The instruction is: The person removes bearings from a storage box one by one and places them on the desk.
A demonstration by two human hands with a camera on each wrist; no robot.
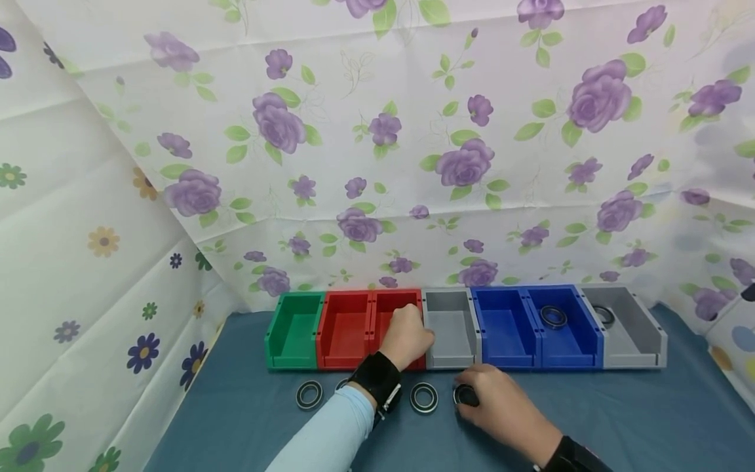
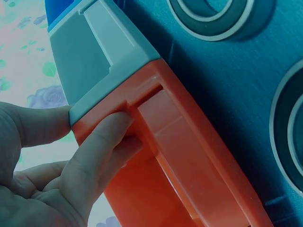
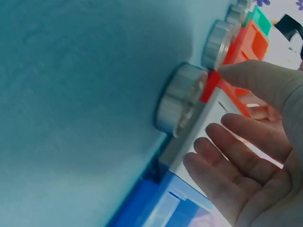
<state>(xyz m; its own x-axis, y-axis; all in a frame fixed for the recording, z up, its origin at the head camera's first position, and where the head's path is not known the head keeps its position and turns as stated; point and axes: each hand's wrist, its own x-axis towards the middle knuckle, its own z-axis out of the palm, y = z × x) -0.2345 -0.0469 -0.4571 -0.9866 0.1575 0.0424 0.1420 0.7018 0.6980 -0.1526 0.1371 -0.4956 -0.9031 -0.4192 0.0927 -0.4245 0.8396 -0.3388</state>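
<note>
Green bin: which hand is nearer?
Left. The left hand is at the second red bin to the right of the green bin; the right hand is farther right, near a bearing.

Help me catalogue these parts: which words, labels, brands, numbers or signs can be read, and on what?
None: no text or sign is readable in any view.
Rings: any marking is too small or blurred to read.
Bins and wrist straps: none legible.
Backdrop: printed flowers and leaves, no legible text.
</note>
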